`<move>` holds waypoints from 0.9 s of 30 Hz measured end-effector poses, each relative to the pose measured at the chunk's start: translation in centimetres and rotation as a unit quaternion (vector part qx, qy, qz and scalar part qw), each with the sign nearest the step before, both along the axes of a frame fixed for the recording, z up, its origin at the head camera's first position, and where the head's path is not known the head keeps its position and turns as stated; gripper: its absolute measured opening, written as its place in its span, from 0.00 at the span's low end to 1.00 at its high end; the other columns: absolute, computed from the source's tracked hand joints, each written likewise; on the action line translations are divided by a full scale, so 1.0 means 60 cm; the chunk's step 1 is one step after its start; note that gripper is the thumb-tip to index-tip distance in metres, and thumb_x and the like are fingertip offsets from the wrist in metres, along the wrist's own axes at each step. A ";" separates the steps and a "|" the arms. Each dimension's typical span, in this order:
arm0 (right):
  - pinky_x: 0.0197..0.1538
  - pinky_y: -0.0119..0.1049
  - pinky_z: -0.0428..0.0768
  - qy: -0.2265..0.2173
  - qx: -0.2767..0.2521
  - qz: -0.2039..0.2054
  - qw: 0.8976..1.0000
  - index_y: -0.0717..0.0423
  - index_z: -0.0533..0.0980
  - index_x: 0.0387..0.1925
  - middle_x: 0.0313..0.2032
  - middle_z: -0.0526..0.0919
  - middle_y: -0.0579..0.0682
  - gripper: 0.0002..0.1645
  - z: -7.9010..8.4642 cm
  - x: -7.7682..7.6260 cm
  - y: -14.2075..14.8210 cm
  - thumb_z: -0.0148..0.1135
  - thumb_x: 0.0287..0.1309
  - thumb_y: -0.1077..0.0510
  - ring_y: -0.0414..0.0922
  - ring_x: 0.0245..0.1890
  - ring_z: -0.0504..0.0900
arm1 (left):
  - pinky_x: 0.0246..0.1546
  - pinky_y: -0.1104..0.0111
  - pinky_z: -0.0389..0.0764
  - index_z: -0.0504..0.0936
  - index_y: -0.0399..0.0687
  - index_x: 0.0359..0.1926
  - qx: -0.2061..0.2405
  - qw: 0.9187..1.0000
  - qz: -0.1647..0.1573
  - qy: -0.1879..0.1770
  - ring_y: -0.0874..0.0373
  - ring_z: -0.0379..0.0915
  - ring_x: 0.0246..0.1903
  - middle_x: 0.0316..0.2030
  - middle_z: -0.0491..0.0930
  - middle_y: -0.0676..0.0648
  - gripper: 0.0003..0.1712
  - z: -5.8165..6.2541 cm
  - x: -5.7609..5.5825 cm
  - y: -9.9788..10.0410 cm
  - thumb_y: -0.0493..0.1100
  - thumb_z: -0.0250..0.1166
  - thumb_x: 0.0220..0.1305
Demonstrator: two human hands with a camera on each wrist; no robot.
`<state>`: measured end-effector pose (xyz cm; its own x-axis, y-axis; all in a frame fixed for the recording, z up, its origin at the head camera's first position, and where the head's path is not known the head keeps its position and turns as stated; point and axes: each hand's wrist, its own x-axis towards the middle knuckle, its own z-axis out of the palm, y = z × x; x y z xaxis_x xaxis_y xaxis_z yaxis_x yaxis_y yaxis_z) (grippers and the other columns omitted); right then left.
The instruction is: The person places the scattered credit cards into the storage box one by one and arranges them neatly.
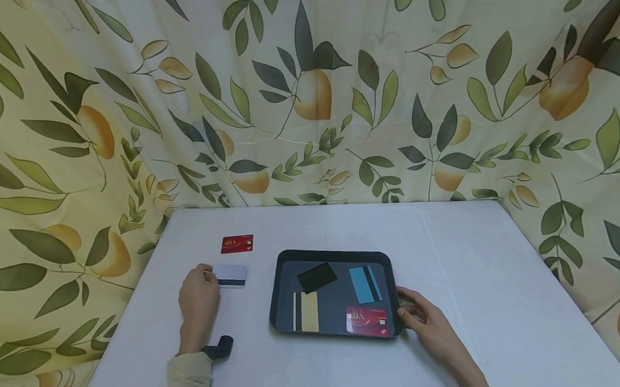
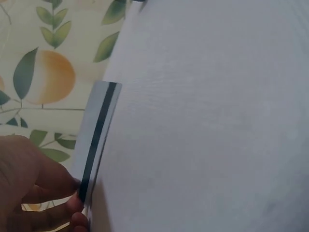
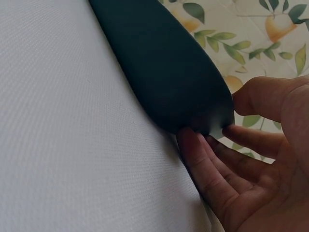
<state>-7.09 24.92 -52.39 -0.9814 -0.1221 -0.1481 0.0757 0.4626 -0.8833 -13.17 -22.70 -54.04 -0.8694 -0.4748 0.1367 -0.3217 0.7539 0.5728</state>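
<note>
White rectangular card with a black stripe (image 1: 231, 274), plastic by its look: at the left of the white cloth-covered table (image 1: 443, 245). Step in hand, as I judge it over the feed: picking this card up. Next move would call for a firm pinch and a level lift.

Left to right. Left hand (image 1: 200, 295): thumb and fingers drawn narrow, pinching the card's left end; the rest juts right, free of the fingers. Whether it is clear of the cloth I cannot tell. Just beyond it, far side, a red rectangular card lettered "VIP" (image 1: 237, 244) lies flat.

Further right, apart from both, a dark rectangular tray with rounded corners (image 1: 332, 316). Inside I count four: cream card with a dark stripe (image 1: 309, 312), near left; plain black card (image 1: 316, 277), askew, far left; light-blue card with a black stripe (image 1: 360, 285), far right; glossy red VIP card (image 1: 364, 323), near right.

Right hand (image 1: 424, 317): bent thumb and fingers hold the tray's right wall.
</note>
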 end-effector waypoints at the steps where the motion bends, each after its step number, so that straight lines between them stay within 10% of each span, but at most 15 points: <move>1: 0.45 0.28 0.80 -0.002 0.001 -0.001 1.000 0.52 0.63 0.70 0.65 0.72 0.60 0.33 -0.001 0.000 0.000 0.59 0.68 0.50 0.51 0.53 0.82 | 0.22 0.65 0.71 0.81 0.38 0.47 -0.009 1.000 0.000 0.002 0.49 0.77 0.29 0.35 0.83 0.39 0.14 0.000 0.001 0.001 0.39 0.53 0.67; 8: 0.45 0.28 0.80 0.014 0.023 0.004 1.000 0.52 0.64 0.70 0.65 0.72 0.60 0.33 -0.005 0.000 0.003 0.59 0.68 0.48 0.49 0.52 0.82 | 0.32 0.51 0.80 0.80 0.35 0.46 -0.063 0.998 0.005 -0.001 0.40 0.80 0.36 0.38 0.81 0.35 0.12 0.006 0.005 0.011 0.38 0.56 0.67; 27: 0.44 0.28 0.79 0.013 0.021 0.010 1.000 0.53 0.62 0.71 0.67 0.69 0.63 0.34 0.000 0.002 0.000 0.58 0.68 0.49 0.53 0.54 0.81 | 0.25 0.58 0.77 0.81 0.38 0.45 -0.090 0.995 -0.034 0.012 0.44 0.79 0.34 0.38 0.82 0.37 0.10 0.034 0.014 0.027 0.37 0.57 0.67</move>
<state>-6.95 24.94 -52.37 -0.9827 -0.1349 -0.1272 0.0430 0.5011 -0.8643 -12.35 -21.10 -52.01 -0.8940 -0.3810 0.2356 -0.2538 0.8642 0.4344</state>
